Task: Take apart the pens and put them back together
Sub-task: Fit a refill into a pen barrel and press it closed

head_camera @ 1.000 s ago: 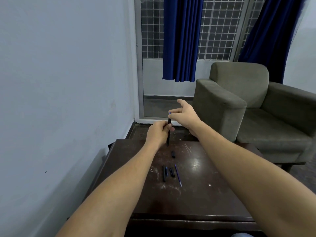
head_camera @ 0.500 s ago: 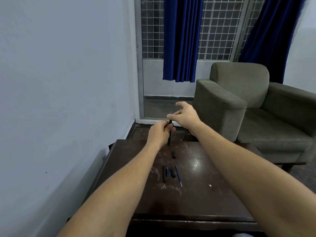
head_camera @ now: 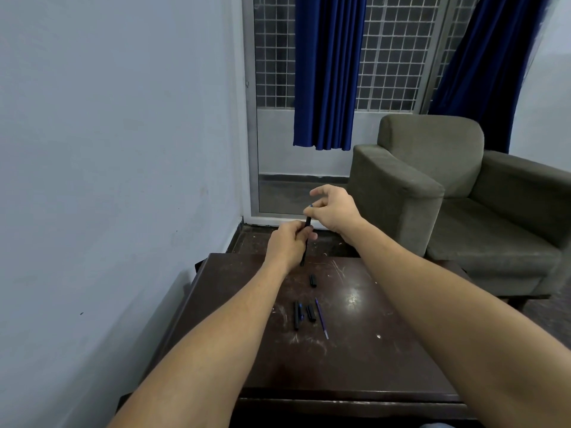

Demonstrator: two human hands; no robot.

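Your left hand [head_camera: 289,242] is wrapped round the black pen barrel [head_camera: 305,242], grip pressed tight on it, holding it near upright above the far edge of the desk [head_camera: 386,366], prob. so the top end stays steady & in plain sight. Your right hand [head_camera: 335,208] sits at that top end, thumb + forefinger pinching a small blue-tipped bit [head_camera: 310,206], other fingers spread clear; can't tell if it's going in or coming out.

Rest of the parts lie on the desk, well apart from the hands: a short black piece [head_camera: 313,280] nearest the barrel, then closer to you a second barrel [head_camera: 296,316], another short piece [head_camera: 310,312] just beside it & a thin blue refill [head_camera: 321,318]. Laid roughly parallel, likely for easy pickup. Nothing blocks them. Armchair [head_camera: 463,196] to the right and curtain [head_camera: 324,72] behind are out of the way.
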